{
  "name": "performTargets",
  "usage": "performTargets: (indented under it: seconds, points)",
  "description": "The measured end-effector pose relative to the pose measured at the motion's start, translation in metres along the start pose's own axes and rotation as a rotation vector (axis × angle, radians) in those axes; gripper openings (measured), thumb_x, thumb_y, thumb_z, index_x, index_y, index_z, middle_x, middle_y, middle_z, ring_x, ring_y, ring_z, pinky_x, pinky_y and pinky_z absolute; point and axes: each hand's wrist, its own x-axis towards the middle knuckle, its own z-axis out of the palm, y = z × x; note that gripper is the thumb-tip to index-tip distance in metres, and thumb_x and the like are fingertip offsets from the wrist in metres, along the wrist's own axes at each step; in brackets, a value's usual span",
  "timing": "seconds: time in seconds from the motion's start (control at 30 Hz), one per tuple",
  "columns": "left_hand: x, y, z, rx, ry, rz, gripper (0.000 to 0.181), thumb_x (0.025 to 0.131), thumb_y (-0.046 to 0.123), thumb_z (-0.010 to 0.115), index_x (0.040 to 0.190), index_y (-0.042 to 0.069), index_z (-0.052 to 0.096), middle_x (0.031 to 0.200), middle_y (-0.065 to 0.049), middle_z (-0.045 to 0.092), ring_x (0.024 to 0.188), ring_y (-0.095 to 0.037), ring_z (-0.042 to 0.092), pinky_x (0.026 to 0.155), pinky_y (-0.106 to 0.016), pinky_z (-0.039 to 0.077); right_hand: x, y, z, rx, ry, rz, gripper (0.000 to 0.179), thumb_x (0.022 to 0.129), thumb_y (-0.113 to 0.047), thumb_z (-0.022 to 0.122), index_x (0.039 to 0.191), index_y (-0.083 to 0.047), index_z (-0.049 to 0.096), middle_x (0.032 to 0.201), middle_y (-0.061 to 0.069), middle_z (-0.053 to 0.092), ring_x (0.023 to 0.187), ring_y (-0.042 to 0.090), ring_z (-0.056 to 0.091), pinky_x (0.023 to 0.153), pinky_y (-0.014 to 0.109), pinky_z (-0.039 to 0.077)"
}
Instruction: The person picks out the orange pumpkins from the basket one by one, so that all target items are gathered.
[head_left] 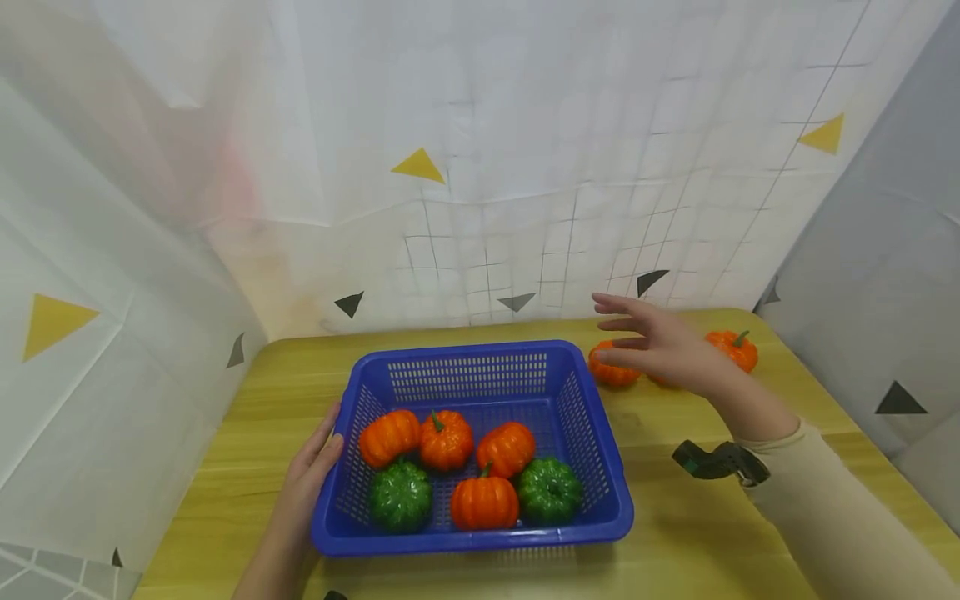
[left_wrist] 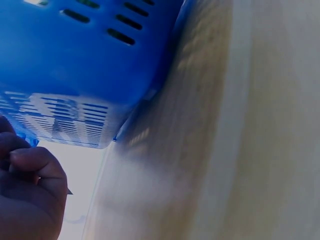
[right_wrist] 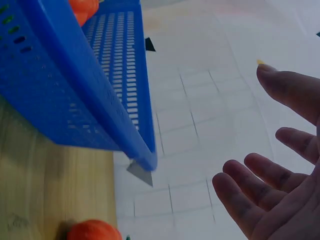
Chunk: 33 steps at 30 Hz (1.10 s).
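Note:
A blue plastic basket (head_left: 472, 543) with slotted walls stands on the table. Inside lie several small orange pumpkins (head_left: 447, 442) and two green ones, a green pumpkin (head_left: 401, 497) at the front left and another (head_left: 550, 492) at the front right. My left hand (head_left: 309, 462) rests against the basket's left side, thumb and fingers at the outer rim. To the right of the basket, my right hand (head_left: 652, 342) is raised with fingers spread and nothing in it. It overlaps an orange pumpkin (head_left: 617, 367) on the table and mostly hides a second.
Another orange pumpkin (head_left: 733, 350) sits near the table's back right corner, beyond my right forearm. White patterned sheeting (head_left: 517, 167) rises behind the wooden table (head_left: 675, 533) and along both sides. A dark band (head_left: 720, 461) is around my right wrist.

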Motion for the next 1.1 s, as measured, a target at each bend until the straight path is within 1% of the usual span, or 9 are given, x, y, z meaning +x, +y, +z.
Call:
performTargets:
  seconds: [0.2, 0.37, 0.47, 0.57, 0.73, 0.8, 0.93, 1.1]
  points:
    - [0.002, 0.001, 0.000, 0.008, -0.001, 0.000, 0.058, 0.106, 0.037, 0.046, 0.158, 0.029, 0.024, 0.164, 0.007, 0.017, 0.119, -0.015, 0.057, 0.091, -0.040, 0.053, 0.016, -0.007, 0.021, -0.010, -0.103, -0.024, 0.079, 0.086, -0.039, 0.077, 0.153, -0.024, 0.037, 0.150, 0.006, 0.043, 0.130, 0.032, 0.050, 0.098, 0.048, 0.048]
    - [0.002, 0.002, -0.001, 0.024, 0.004, -0.008, 0.057, 0.105, 0.038, 0.046, 0.158, 0.031, 0.025, 0.163, 0.006, 0.018, 0.120, -0.013, 0.056, 0.092, -0.040, 0.053, 0.031, -0.014, 0.043, -0.016, -0.208, -0.054, 0.079, 0.086, -0.041, 0.077, 0.153, -0.025, 0.037, 0.148, 0.006, 0.045, 0.129, 0.033, 0.051, 0.098, 0.045, 0.050]
    - [0.000, 0.002, -0.001, 0.007, -0.002, -0.019, 0.058, 0.105, 0.038, 0.046, 0.158, 0.031, 0.024, 0.163, 0.006, 0.018, 0.120, -0.015, 0.056, 0.092, -0.041, 0.052, 0.039, -0.018, 0.055, -0.017, -0.270, -0.034, 0.080, 0.085, -0.044, 0.077, 0.152, -0.027, 0.038, 0.148, 0.004, 0.046, 0.128, 0.031, 0.052, 0.096, 0.043, 0.051]
    - [-0.001, 0.001, -0.001, -0.008, -0.004, -0.025, 0.058, 0.105, 0.039, 0.047, 0.158, 0.032, 0.024, 0.163, 0.006, 0.018, 0.120, -0.016, 0.056, 0.092, -0.041, 0.052, 0.046, -0.020, 0.068, 0.000, -0.322, -0.013, 0.080, 0.084, -0.045, 0.078, 0.151, -0.028, 0.039, 0.148, 0.006, 0.047, 0.127, 0.029, 0.052, 0.096, 0.041, 0.051]
    - [-0.001, 0.001, -0.001, -0.016, -0.007, -0.027, 0.056, 0.105, 0.038, 0.047, 0.157, 0.034, 0.026, 0.162, 0.004, 0.022, 0.119, -0.017, 0.057, 0.092, -0.042, 0.053, 0.050, -0.018, 0.088, 0.030, -0.406, 0.032, 0.082, 0.084, -0.047, 0.077, 0.153, -0.028, 0.037, 0.148, 0.005, 0.046, 0.130, 0.029, 0.050, 0.100, 0.040, 0.048]
    - [-0.001, 0.000, -0.001, -0.014, -0.007, -0.022, 0.057, 0.105, 0.038, 0.047, 0.158, 0.033, 0.025, 0.162, 0.003, 0.022, 0.118, -0.017, 0.058, 0.092, -0.042, 0.053, 0.052, -0.017, 0.095, 0.018, -0.429, 0.048, 0.084, 0.083, -0.049, 0.078, 0.153, -0.027, 0.037, 0.147, 0.004, 0.047, 0.129, 0.028, 0.050, 0.101, 0.040, 0.047]
    - [-0.001, 0.000, 0.000, -0.019, -0.007, -0.011, 0.058, 0.105, 0.037, 0.046, 0.158, 0.031, 0.023, 0.162, 0.000, 0.022, 0.116, -0.019, 0.059, 0.091, -0.042, 0.053, 0.053, -0.014, 0.108, -0.008, -0.465, 0.066, 0.085, 0.082, -0.049, 0.078, 0.153, -0.025, 0.038, 0.145, 0.005, 0.049, 0.127, 0.027, 0.052, 0.101, 0.042, 0.047]
    - [-0.002, 0.000, 0.001, -0.013, -0.001, 0.003, 0.059, 0.106, 0.036, 0.046, 0.159, 0.028, 0.023, 0.162, -0.002, 0.023, 0.115, -0.019, 0.060, 0.090, -0.042, 0.054, 0.052, -0.008, 0.119, -0.039, -0.540, 0.059, 0.084, 0.084, -0.044, 0.078, 0.153, -0.020, 0.038, 0.146, 0.009, 0.048, 0.128, 0.033, 0.050, 0.104, 0.048, 0.044]
